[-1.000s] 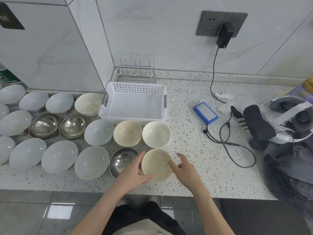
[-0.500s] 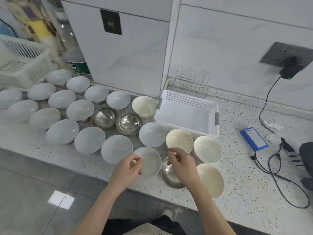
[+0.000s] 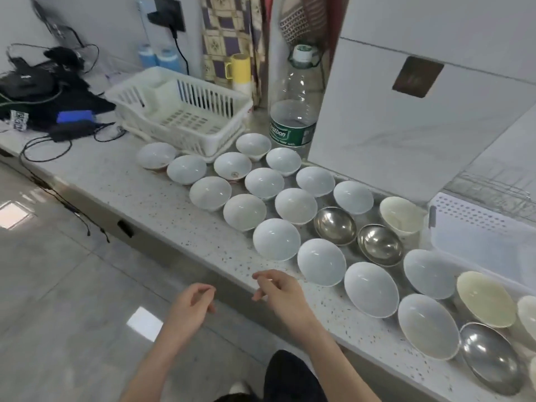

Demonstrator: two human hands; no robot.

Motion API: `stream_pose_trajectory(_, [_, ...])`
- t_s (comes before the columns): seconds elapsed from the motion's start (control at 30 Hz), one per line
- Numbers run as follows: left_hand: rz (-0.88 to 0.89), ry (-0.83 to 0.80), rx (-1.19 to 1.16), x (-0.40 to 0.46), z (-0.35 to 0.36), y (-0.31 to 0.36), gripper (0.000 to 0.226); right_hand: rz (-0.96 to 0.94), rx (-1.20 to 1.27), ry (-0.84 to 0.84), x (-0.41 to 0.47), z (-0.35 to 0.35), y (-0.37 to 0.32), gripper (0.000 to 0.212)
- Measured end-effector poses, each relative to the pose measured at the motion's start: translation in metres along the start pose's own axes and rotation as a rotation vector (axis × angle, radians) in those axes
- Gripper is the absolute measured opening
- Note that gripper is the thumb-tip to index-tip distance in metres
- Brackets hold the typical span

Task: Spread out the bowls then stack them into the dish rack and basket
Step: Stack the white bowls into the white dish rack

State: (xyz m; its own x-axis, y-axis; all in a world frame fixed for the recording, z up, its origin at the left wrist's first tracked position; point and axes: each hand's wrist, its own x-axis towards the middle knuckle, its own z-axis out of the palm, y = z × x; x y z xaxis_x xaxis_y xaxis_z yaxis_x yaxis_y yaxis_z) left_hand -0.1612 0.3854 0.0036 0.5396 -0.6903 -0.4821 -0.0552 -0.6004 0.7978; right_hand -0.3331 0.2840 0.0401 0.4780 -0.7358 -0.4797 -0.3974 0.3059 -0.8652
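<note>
**Both hands empty at counter edge; bowls spread, nearest one at 1 o'clock of right hand**

Left hand [image 3: 190,307] hangs off the counter [image 3: 162,198], over the floor, fingers loosely curled, holding nothing. Right hand [image 3: 280,291] sits at the counter's front edge, fingers relaxed and half bent, thumb and forefinger apart, also holding nothing. Neither hand touches a bowl.

Bowls lie in a band running from 11 o'clock (far) to 4 o'clock (near right) across the counter, all upright, single, none stacked. Spreading looks done; stacking judged not yet begun, since the white dish rack [image 3: 185,111] at 11 o'clock shows no bowl inside and the white basket [image 3: 475,227] at 2 o'clock shows none in the part visible.

Key relation: nearest bowl to any finger is the pale bowl [image 3: 321,262], up and right of the right hand at about 1 o'clock, near but apart. Next is the pale bowl behind it [image 3: 276,239] at 12 o'clock of the same hand. Right hand is clearly nearer than left to both. Bowls are round, no long axis; rim faces up, so a rim pinch from the near side would fit.

Steel bowls [image 3: 335,225] sit further back at 1 o'clock. Dish rack is well apart from both hands, past the whole far end of the band; likely a long carry.
</note>
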Motion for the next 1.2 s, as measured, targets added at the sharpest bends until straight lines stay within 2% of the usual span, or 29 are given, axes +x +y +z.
stream_pose_trajectory(0.23, [-0.102, 0.085, -0.176, 0.074, -0.074, 0.001, 0.010, 0.097, 0.056, -0.072, 0.067, 0.067, -0.050, 0.019])
stream_pose_trajectory(0.4, [-0.140, 0.146, -0.240, 0.158, -0.129, 0.013, 0.008, 0.201, 0.290, -0.087, 0.147, 0.123, -0.082, 0.021])
stream_pose_trajectory(0.7, [-0.192, 0.141, -0.208, 0.299, -0.209, 0.075, 0.041, 0.541, 0.806, -0.019, 0.268, 0.199, -0.141, 0.023])
stream_pose_trajectory(0.83, [-0.251, 0.058, -0.220, 0.342, -0.222, 0.086, 0.055, 0.584, 0.883, 0.124, 0.293, 0.213, -0.148, 0.012])
stream_pose_trajectory(0.9, [-0.280, 0.012, -0.235, 0.362, -0.225, 0.087, 0.058, 0.591, 0.889, 0.222, 0.303, 0.219, -0.151, 0.013])
stream_pose_trajectory(1.0, [-0.282, -0.077, -0.229, 0.383, -0.229, 0.087, 0.054, 0.587, 0.882, 0.395, 0.315, 0.227, -0.152, 0.025])
stream_pose_trajectory(1.2, [-0.208, -0.292, -0.143, 0.417, -0.245, 0.090, 0.040, 0.508, 0.879, 0.686, 0.332, 0.259, -0.163, 0.025])
